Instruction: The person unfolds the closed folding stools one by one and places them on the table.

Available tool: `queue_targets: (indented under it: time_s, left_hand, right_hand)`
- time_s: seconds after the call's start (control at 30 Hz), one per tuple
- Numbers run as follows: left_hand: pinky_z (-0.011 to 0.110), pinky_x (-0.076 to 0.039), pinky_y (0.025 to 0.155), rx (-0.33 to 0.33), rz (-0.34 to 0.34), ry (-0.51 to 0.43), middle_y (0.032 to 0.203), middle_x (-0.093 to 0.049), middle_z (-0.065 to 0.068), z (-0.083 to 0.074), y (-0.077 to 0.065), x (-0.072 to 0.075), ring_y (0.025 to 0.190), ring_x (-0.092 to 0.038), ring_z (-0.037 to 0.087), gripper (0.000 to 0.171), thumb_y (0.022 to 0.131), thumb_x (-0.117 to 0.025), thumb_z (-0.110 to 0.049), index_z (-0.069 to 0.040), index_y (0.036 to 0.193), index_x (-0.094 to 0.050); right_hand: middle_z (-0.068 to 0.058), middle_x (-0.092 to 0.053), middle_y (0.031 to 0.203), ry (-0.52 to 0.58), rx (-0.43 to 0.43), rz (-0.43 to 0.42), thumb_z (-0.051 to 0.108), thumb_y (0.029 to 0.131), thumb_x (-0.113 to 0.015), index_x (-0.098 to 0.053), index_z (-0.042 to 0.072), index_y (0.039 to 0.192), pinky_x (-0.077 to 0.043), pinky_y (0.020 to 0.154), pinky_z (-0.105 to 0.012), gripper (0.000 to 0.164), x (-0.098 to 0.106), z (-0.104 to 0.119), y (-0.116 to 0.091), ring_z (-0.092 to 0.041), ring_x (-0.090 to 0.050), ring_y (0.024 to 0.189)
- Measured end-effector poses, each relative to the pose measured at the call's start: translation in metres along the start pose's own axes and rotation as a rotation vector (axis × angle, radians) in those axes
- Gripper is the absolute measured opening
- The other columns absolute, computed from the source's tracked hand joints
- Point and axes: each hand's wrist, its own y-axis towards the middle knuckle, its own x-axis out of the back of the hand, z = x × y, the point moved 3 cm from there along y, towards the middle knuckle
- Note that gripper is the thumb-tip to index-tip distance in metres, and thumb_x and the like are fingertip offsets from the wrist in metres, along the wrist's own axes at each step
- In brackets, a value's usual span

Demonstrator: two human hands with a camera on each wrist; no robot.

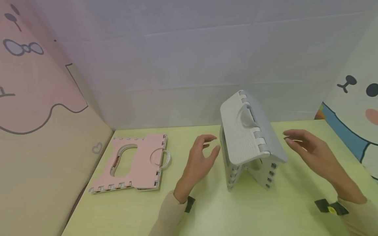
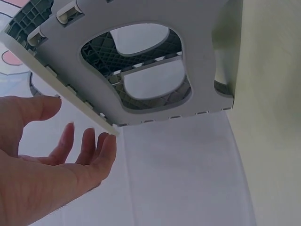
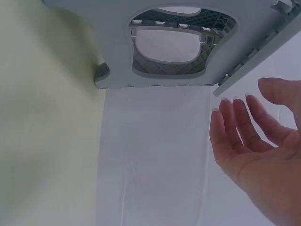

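A white and grey folding step stool (image 1: 240, 141) stands on its legs on the table, its hinged top half folded into a peak like a roof, with a handle along the ridge. My left hand (image 1: 200, 161) hovers just left of it, fingers loosely bent and holding nothing. On the other side my right hand (image 1: 313, 153) is raised in the same relaxed way, apart from the stool. In the left wrist view, fingertips (image 2: 109, 143) are right at the lower edge of the stool's sloping panel. The right wrist view has the stool's leg panel (image 3: 115, 52) with its large cut-out.
To the left a pink folding stool (image 1: 145, 164) lies folded flat, its loop handle pointing right. A pale green table (image 1: 203, 209) carries both stools. White sheeting (image 1: 189, 65) hangs behind, and panels with cartoon faces (image 1: 357, 108) stand at either side.
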Motion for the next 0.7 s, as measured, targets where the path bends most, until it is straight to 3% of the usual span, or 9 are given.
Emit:
queue_targets:
  time_s: [0.4,0.7]
  left_hand:
    - [0.042,-0.050,0.105,-0.034,-0.004,-0.005,0.128,-0.060,0.014,-0.008,0.008,-0.003,0.124,-0.056,0.030,0.032,0.099,-0.067,-0.008,0.002,0.128,-0.058]
    - [0.041,-0.048,0.107,-0.038,-0.006,0.004,0.129,-0.060,0.013,-0.018,0.015,-0.007,0.126,-0.055,0.024,0.032,0.099,-0.067,-0.010,0.002,0.128,-0.059]
  right_hand:
    - [0.010,-0.063,0.125,0.019,0.020,0.014,-0.008,0.100,-0.058,-0.059,-0.001,0.135,-0.043,0.094,-0.005,0.035,0.001,0.011,0.010,0.005,-0.059,0.115]
    - [0.003,-0.061,0.128,0.023,-0.024,0.038,-0.002,0.102,-0.059,-0.056,0.004,0.140,-0.041,0.094,-0.005,0.038,0.001,0.018,0.013,0.005,-0.056,0.119]
